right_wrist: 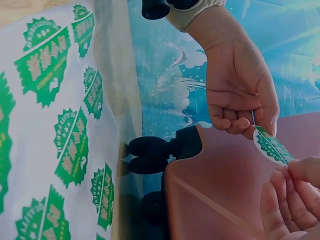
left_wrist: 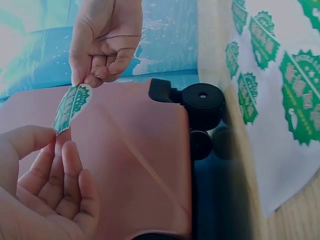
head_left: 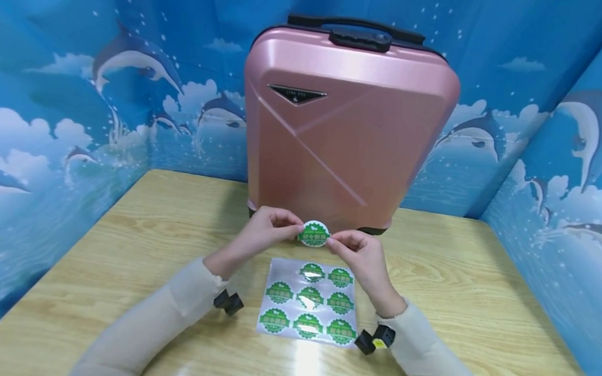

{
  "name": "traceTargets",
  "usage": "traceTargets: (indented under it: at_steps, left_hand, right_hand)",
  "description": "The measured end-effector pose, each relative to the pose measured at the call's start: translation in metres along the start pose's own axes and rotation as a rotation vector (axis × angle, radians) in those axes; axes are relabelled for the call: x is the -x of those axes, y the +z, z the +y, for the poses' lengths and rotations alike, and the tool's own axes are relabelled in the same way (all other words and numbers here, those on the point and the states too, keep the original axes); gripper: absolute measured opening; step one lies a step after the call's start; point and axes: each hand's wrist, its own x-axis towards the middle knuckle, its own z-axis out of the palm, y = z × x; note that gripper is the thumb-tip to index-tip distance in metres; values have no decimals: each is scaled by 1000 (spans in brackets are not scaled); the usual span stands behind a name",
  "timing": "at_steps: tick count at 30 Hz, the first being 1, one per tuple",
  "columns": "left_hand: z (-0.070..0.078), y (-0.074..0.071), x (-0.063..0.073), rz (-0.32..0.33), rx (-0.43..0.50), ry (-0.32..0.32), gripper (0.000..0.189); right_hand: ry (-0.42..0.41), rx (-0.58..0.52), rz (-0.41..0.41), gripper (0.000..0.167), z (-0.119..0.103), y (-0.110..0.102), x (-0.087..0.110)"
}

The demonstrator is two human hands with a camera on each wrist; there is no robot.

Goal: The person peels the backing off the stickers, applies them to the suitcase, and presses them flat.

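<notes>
A round green-and-white sticker is held up between both hands, in front of the suitcase's lower part. My left hand pinches its left edge between thumb and forefinger. From the other side my right hand pinches the right edge the same way. Below them, a white sheet of stickers lies flat on the table, with several more green stickers on it and a bare spot at its upper left. The pink suitcase stands upright just behind the hands; the sticker looks apart from it.
The wooden table spreads to both sides of the sheet. Blue dolphin-print curtains enclose the back and sides. Black suitcase wheels show in the left wrist view. Small black cameras sit at both wrists.
</notes>
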Motion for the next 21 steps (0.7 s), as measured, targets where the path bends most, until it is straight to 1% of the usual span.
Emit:
traceTargets:
  at_steps: [4,6,11,16,21]
  left_hand:
    - [3,-1,-3,7,17,9,16]
    - [5,-1,-4,15,28,14,17]
    - [12,-3,-5,31,35,28,20]
    - [17,-4,-8,53,14,31,20]
    - [21,-5,-10,56,27,29,20]
  right_hand:
    - [-20,-7,39,13,-3,0,-3]
    - [-44,-22,56,13,0,0,-5]
    - [-88,-65,77,13,-5,-2,-8]
    - [-117,-65,91,14,-10,-6,-12]
    - [-158,-47,111,14,-15,-7,-17]
